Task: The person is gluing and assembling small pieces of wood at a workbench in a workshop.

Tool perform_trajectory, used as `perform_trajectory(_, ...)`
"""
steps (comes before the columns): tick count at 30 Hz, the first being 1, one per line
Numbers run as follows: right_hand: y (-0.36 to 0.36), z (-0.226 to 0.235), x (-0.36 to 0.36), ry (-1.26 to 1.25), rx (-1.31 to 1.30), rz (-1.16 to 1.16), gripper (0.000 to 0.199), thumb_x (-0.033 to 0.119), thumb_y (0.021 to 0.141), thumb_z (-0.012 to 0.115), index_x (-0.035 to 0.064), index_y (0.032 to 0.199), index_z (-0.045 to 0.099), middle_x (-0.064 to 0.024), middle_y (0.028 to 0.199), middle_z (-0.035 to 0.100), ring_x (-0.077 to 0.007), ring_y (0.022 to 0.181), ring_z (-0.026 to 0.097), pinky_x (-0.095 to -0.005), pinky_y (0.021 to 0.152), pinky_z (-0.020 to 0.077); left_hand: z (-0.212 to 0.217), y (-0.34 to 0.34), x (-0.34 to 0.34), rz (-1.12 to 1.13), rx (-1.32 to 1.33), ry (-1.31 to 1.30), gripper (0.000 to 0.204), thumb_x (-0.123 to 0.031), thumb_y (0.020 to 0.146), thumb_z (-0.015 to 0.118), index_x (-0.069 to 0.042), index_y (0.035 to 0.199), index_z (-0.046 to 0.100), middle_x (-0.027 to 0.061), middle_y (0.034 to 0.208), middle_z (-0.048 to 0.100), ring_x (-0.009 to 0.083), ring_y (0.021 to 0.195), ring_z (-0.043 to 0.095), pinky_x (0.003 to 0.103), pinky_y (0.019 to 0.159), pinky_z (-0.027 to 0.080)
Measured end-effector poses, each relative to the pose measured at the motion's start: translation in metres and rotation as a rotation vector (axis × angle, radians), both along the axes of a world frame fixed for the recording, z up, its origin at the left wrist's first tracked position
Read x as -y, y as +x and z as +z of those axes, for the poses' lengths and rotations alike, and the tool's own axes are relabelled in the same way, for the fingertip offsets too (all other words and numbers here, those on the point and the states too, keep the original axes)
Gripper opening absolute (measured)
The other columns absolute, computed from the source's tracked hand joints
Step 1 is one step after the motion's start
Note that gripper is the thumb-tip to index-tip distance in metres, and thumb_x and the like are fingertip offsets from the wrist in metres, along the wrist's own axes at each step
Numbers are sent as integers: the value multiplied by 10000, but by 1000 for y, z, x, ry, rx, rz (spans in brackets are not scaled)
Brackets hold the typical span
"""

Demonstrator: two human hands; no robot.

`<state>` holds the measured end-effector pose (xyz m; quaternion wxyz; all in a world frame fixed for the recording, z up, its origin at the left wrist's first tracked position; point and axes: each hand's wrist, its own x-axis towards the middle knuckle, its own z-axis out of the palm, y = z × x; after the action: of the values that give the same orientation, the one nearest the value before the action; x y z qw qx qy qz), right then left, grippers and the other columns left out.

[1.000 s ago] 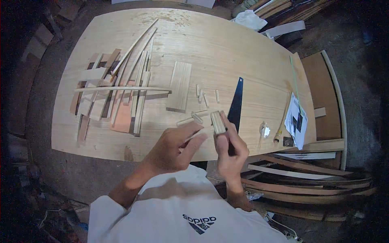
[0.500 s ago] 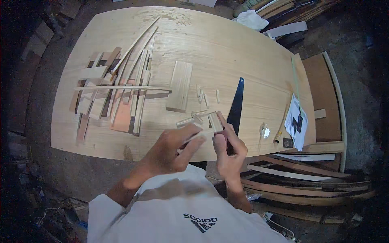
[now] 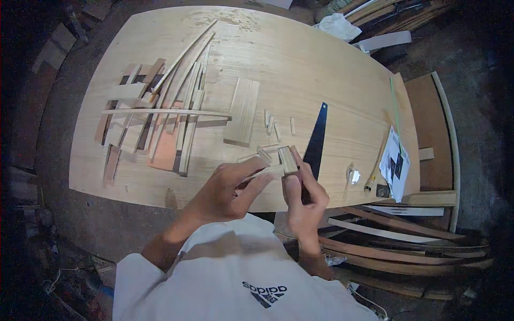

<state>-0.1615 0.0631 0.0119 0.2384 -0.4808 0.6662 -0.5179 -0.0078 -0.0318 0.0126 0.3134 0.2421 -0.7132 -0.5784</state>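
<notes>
In front of my body, my right hand is closed on a small wooden block, thumb at its near end and fingers along its right side. My left hand pinches a short, thin wood strip, which points right and meets or nearly meets the block's near end; exact contact cannot be made out. Just beyond my fingers lie several short wooden sticks, some crossing each other. A dark saw blade rests on the table to the right of my right hand.
The pale wooden table bears a flat rectangular board and a pile of long strips and offcuts at left. At right are a printed paper sheet and a small shiny object. Curved boards lie below the table's right edge.
The view has shifted slightly, so the table's things appear a little farther right. Both hands keep their grips close together, and the left hand looks less blurred.
</notes>
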Motion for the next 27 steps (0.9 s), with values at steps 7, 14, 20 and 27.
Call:
perform_trajectory(7,0,-2,-5,-111,-85,1,505,-46,813,636,-48,1311,555,-162,1017,664,-182,832,592,-280,775,468,-1,1,2,-19,-1,-42,145,-113,920,568,24,966,583,112,694,529,177,542,494,329,505,381)
perform_trajectory(14,1,0,-4,-105,-104,15,536,-81,789,641,-40,1316,555,-120,944,640,-136,787,550,-232,705,441,-5,2,4,-33,62,-56,162,-116,938,569,27,1010,593,138,700,556,164,546,501,327,505,387)
perform_trajectory(20,2,-5,-3,-77,-79,20,552,-82,791,643,-19,1331,551,-95,926,627,-102,724,511,-208,629,407,-8,3,0,6,-6,-77,158,-120,943,567,24,999,600,120,667,535,142,549,476,319,504,373)
perform_trajectory(27,5,-3,1,-112,-40,31,519,-42,825,649,7,1334,560,-65,909,612,-89,716,490,-196,620,389,-8,6,-1,-2,41,-35,187,-125,946,583,22,1058,611,152,689,557,145,540,477,318,507,395)
